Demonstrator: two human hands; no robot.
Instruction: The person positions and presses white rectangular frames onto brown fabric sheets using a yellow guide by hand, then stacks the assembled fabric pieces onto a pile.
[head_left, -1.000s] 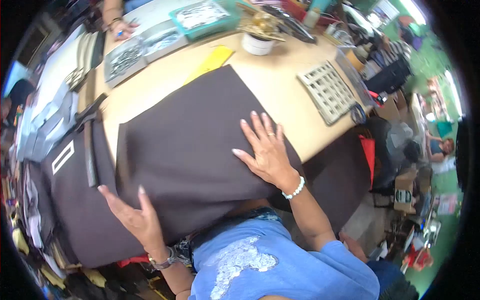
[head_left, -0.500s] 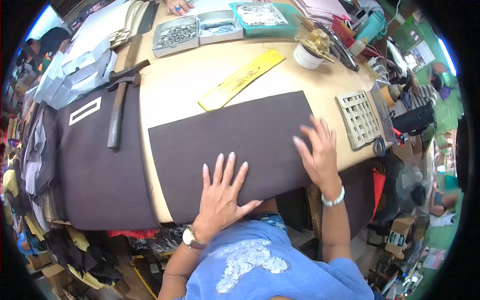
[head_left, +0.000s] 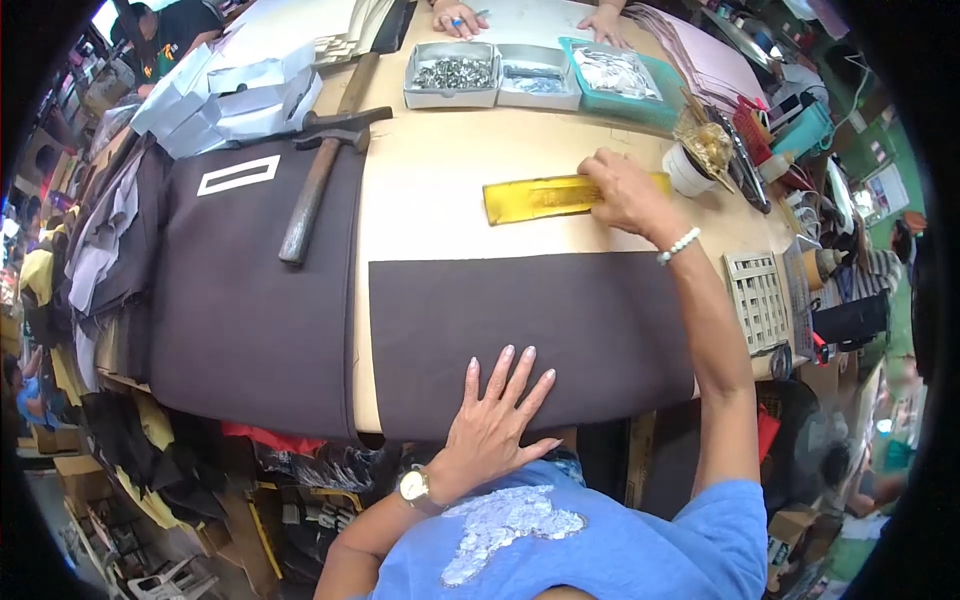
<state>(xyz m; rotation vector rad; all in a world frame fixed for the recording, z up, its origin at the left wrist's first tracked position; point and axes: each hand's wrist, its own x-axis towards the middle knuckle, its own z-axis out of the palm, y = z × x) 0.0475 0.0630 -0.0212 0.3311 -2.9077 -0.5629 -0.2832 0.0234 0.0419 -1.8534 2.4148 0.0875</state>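
Note:
A dark brown rectangular sheet (head_left: pixel 530 320), leather or cloth, lies flat on the table's near side. My left hand (head_left: pixel 503 410) rests on its lower edge with fingers spread, wearing a watch. Beyond the sheet's far edge, my right hand (head_left: pixel 630 200) grips a yellow flat strip (head_left: pixel 535 198), scuffed and ruler-like, near its right end. The fingertips bend over the strip's far side; the thumb is mostly hidden. A hammer (head_left: pixel 318 185) lies to the left on a stack of dark material (head_left: pixel 255 330), near a pale rectangular frame (head_left: pixel 238 175).
Boxes of small metal parts (head_left: pixel 452 98) and a teal basket (head_left: pixel 635 100) stand at the back, close to another person's hands (head_left: pixel 460 18). A white tub (head_left: pixel 688 172) and a slotted pale panel (head_left: pixel 757 300) are on the right. Crumpled white boxes (head_left: pixel 245 105) sit at back left.
My right hand has gone from the sheet's right edge to the yellow strip and taken hold of it. The strip lies more level. The camera view has turned; my left hand stays on the sheet.

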